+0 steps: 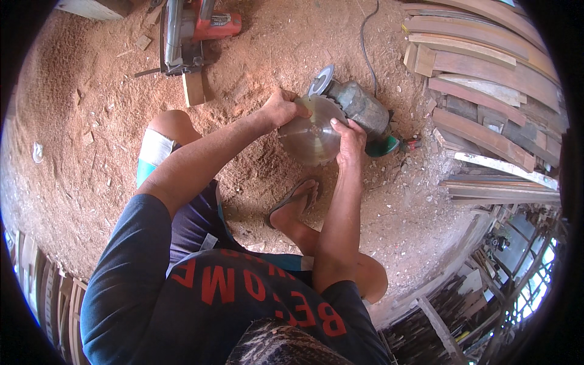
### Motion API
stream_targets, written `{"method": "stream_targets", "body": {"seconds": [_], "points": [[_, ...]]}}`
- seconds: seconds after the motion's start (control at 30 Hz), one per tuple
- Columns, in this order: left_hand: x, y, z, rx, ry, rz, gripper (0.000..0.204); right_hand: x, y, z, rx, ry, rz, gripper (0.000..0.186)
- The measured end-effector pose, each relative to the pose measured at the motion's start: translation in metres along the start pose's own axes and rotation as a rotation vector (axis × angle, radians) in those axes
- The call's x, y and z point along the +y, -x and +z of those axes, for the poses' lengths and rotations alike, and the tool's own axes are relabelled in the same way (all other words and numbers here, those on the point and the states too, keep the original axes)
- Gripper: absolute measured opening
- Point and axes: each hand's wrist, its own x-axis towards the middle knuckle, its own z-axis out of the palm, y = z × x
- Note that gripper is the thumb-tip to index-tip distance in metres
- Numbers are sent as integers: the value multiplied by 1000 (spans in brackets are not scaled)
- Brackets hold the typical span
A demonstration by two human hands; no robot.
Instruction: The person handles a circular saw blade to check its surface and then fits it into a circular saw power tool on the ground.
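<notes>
The left grip [284, 110] and right grip [351, 141] were clamped on a circular saw blade [309, 135] by its upper-left and right edges; the toothed metal disc gleamed silvery with a yellowish sheen, close to a grey grinding machine [360, 108] above sawdust-strewn ground [243, 152].

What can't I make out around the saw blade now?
Head view: the saw blade's underside, turned away from the camera.
Head view: part of the grinder, covered by the blade and right hand.
Head view: the red power tool's far end, cut off by the upper edge.
</notes>
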Motion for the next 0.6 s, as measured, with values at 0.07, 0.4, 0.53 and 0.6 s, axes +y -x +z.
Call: {"method": "stream_targets", "body": {"seconds": [0.07, 0.4, 0.53, 0.6], "points": [[-1, 0, -1, -1, 8, -2, 41, -9, 6, 3, -42, 3, 8, 72], [2, 1, 1, -1, -14, -7, 40, 1, -1, -1, 46, 29, 16, 73], [-2, -1, -1, -5, 2, -5, 39, 3, -2, 0, 40, 17, 18, 73], [0, 0, 1, -5, -2, -8, 39, 4, -3, -2, 31, 15, 18, 73]]}}
